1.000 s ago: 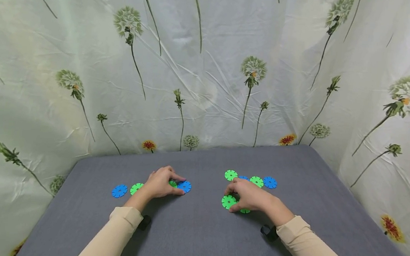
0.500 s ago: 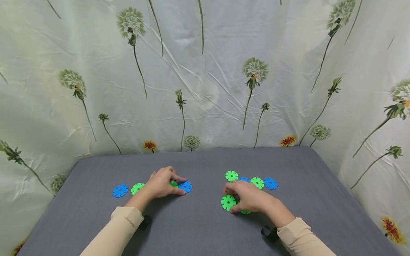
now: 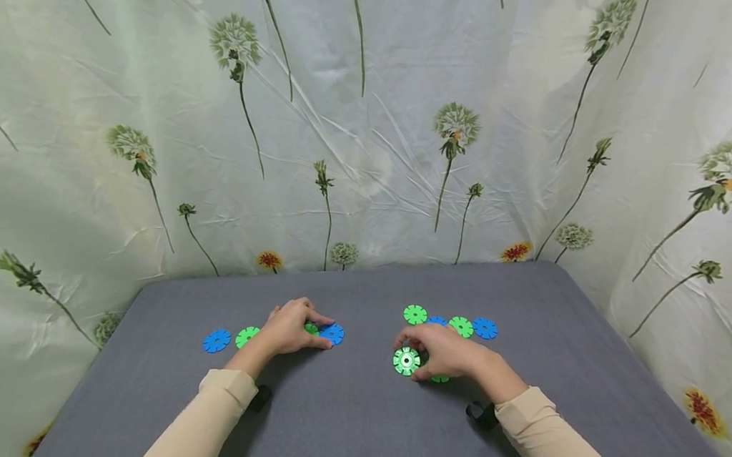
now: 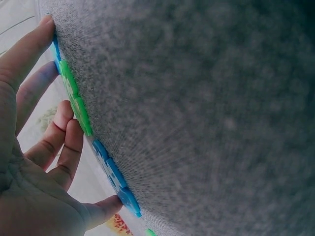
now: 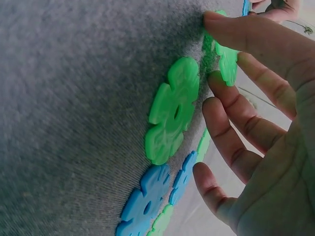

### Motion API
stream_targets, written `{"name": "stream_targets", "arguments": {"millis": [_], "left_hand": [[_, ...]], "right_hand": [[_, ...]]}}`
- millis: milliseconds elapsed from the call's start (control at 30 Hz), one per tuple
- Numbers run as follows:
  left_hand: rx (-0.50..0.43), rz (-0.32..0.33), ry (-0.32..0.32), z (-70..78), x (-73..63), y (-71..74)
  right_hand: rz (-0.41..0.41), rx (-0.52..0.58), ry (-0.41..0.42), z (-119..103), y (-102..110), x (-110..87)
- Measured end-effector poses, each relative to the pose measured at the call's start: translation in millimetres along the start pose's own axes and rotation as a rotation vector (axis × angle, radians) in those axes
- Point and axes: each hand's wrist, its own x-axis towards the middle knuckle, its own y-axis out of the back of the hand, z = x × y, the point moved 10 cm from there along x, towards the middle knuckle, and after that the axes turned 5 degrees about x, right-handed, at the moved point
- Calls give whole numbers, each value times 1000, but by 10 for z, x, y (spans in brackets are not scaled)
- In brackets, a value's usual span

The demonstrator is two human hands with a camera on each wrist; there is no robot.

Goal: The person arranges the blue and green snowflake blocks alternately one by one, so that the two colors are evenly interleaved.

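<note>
Okay, your left hand, grip narrow on a blue disc, your right hand pinching a green disc, both short of the table's far edge, other discs toward its far right corner.

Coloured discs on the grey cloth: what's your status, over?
Left grip pinching blue disc. Right grip pinching green disc. Possibly in the way: another green disc close by.

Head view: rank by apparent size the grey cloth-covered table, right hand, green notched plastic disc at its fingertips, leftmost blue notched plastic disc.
Grey table
Right hand
Green disc and leftmost blue disc: too alike to rank
</note>
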Motion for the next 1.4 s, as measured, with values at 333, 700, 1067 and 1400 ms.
{"name": "stream_targets", "arguments": {"millis": [333,700,1067,1400], "left_hand": [[-6,-7,-1,-11,1,-1],[-9,-10,-3,-8,7,-5],[-34,-16,3,-26,8,-24],[-45,-6,-6,-3,8,-14]], "right_hand": [[-35,0,-9,18,-10,27],[-35,-9,-23,35,-15,72],[-32,10,-59,72,26,161],[-13,0,-72,21,46,325]]}}
